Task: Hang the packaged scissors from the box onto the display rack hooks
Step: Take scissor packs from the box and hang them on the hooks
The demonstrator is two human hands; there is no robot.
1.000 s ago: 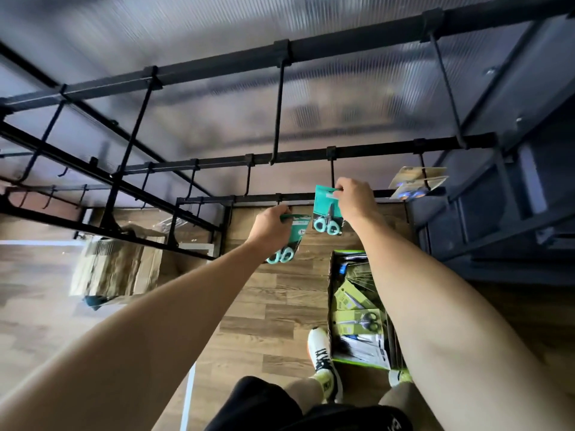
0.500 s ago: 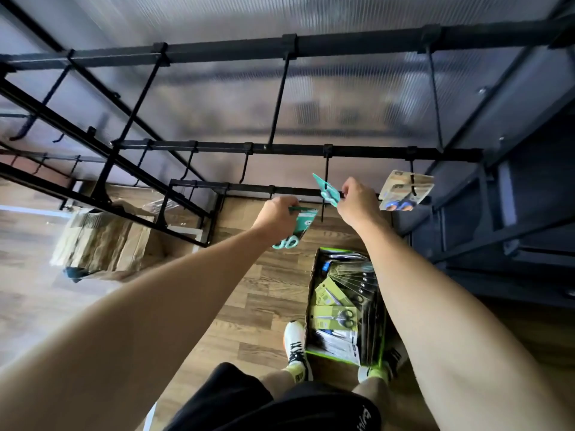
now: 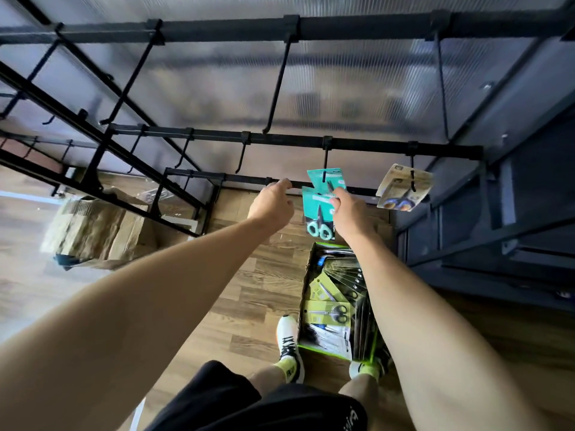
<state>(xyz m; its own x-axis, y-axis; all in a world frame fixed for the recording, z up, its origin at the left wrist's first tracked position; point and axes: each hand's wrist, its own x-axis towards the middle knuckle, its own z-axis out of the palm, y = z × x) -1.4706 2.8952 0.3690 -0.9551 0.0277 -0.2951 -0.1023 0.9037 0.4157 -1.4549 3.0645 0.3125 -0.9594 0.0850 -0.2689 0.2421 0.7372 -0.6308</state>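
Note:
Two teal scissors packs are at one hook of the black display rack [image 3: 373,149]. The upper teal pack [image 3: 323,179] hangs on the hook. The lower teal pack [image 3: 317,214] sits just below it, and my right hand [image 3: 350,213] pinches its right edge. My left hand [image 3: 272,202] hovers left of the packs with loosely curled fingers and holds nothing. A beige scissors pack [image 3: 401,188] hangs on the hook to the right. The green-edged box [image 3: 311,262] of packaged scissors stands on the floor between my feet.
Several bare hooks run along the rack bars to the left and above. A crumpled brown cardboard box [image 3: 93,231] lies on the wooden floor at left. A dark shelving unit [image 3: 497,228] stands at right.
My left hand has let go of its teal pack and is bare. Both teal packs are now at the hook by my right hand. The view tilted slightly.

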